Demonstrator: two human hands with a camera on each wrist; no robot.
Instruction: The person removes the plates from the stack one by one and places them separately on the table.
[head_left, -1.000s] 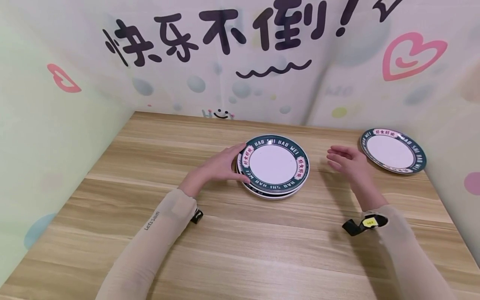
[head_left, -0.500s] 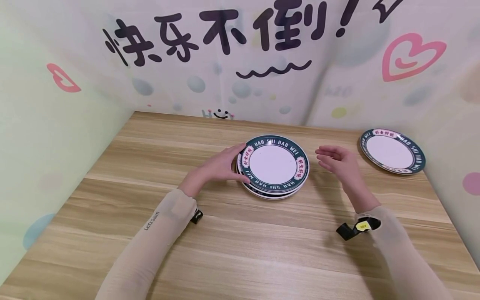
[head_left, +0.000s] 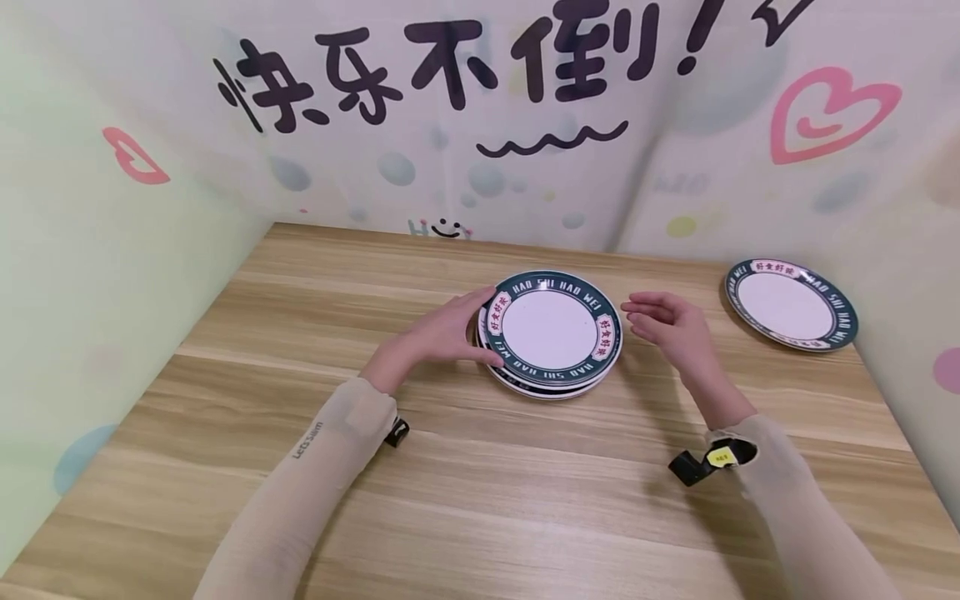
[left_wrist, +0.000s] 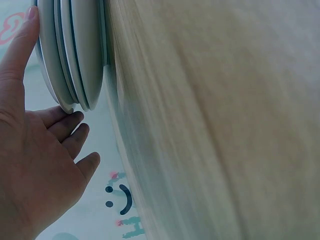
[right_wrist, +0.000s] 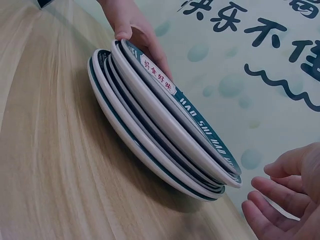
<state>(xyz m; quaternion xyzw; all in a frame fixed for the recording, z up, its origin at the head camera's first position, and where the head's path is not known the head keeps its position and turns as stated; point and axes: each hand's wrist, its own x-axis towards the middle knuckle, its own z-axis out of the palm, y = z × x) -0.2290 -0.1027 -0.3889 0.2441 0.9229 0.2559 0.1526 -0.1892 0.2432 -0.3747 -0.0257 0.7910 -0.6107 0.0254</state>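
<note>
Several round plates with dark green lettered rims and white centres lie stacked on the wooden table. My left hand is spread around the left edge of the stack, thumb and fingertips touching the rims. The left wrist view shows its extended thumb and fingers at the plate edges. Just right of the stack, my right hand hovers with loosely bent fingers and holds nothing. A narrow gap separates it from the rims in the right wrist view, where the plates sit slightly unevenly on one another.
Another plate of the same pattern rests at the table's far right corner, by the wall. Printed fabric walls border the wooden table at the back and sides.
My right hand has moved left from beside the far-right plate to close by the stack. The left hand and plates keep their places; the view shifts slightly.
</note>
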